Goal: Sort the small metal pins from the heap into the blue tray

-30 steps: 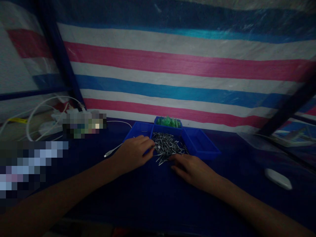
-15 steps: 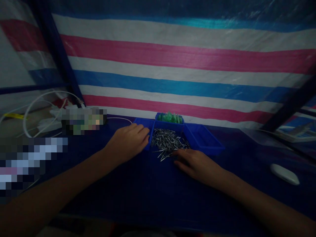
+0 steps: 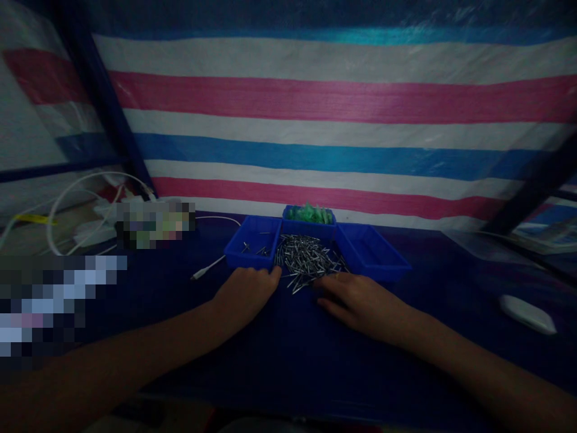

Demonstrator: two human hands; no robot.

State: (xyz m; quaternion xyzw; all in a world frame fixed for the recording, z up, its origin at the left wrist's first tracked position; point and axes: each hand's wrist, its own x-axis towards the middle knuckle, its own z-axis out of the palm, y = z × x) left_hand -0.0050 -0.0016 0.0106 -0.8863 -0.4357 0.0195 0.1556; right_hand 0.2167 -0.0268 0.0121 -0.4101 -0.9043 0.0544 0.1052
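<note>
A heap of thin silvery metal pins, nail-like in shape [image 3: 306,255], lies on the dark blue table between two blue trays. My left hand [image 3: 247,291] is in front of the left tray [image 3: 247,261], its fingers curled and the foremost fingertip at the heap's left edge. Whatever those fingers may hold is hidden. A few similar pins lie inside the left tray. At the heap's right front edge rests my right hand [image 3: 360,304], thumb apart from the bent fingers, fingertips touching the pins. Nothing shows between them.
Green pieces [image 3: 311,213] fill a small blue box [image 3: 310,228] behind the heap. The right blue tray [image 3: 376,252] stands beyond my right hand. A white rounded case [image 3: 527,314] lies far right. White cables [image 3: 51,216] and a cable plug [image 3: 202,272] are at left; striped sheeting hangs behind.
My left hand has moved from over the left tray back toward me and slightly right, to the heap's edge, uncovering the tray and its pins. The right hand has stayed at the heap.
</note>
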